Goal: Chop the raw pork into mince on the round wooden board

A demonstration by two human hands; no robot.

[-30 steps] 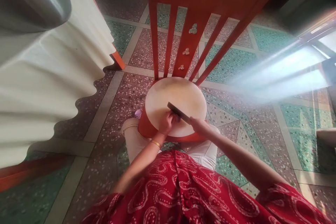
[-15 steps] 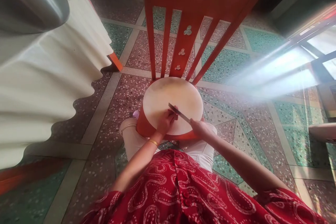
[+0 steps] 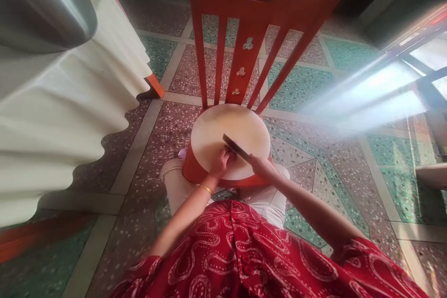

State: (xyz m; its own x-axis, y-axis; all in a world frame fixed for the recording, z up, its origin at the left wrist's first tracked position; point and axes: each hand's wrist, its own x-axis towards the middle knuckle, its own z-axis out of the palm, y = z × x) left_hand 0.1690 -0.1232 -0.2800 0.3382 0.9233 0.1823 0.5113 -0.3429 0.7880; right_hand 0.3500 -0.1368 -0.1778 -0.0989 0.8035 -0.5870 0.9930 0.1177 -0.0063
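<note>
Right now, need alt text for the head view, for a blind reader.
Seen from above, a right hand holds a knife over a round pale board on a red chair, while the left hand presses something small and hidden on it. A white cloth hangs at left.

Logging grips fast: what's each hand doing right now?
Left hand: closed on something too small to identify.
Right hand: closed on the knife.

- Knife (image 3: 235,147): dark flat blade, slanted across the near part of the seat.
- Round chair seat (image 3: 228,132): pale top, red rim, level.
</note>
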